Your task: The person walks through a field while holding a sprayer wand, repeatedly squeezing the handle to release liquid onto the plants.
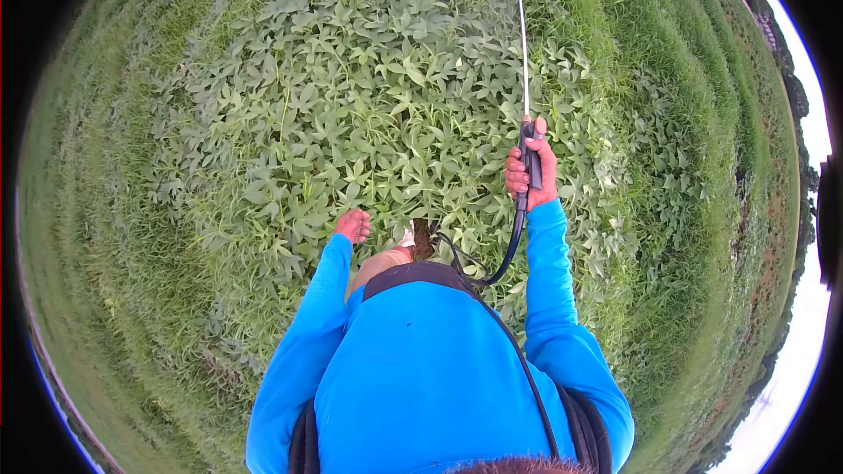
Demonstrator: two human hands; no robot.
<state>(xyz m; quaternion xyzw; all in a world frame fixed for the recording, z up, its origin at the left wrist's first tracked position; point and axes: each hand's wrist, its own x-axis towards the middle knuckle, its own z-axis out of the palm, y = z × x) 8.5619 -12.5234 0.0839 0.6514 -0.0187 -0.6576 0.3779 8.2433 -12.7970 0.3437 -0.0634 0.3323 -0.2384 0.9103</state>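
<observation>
My right hand [533,167] is wrapped round the black handle of a sprayer wand [524,61], whose thin metal tube points up and away over the leafy plants [386,79]. A black hose [505,263] runs from the handle down to my waist and along my right side. My left hand [354,226] hangs low beside my body above the leaves, its fingers curled in, with nothing visible in them.
Dense green crop rows and tall grass [702,96] surround me on both sides. Part of my leg and a light shoe [407,237] show below my waist, next to a patch of brown soil [423,241]. Black straps [587,426] cross my shoulders.
</observation>
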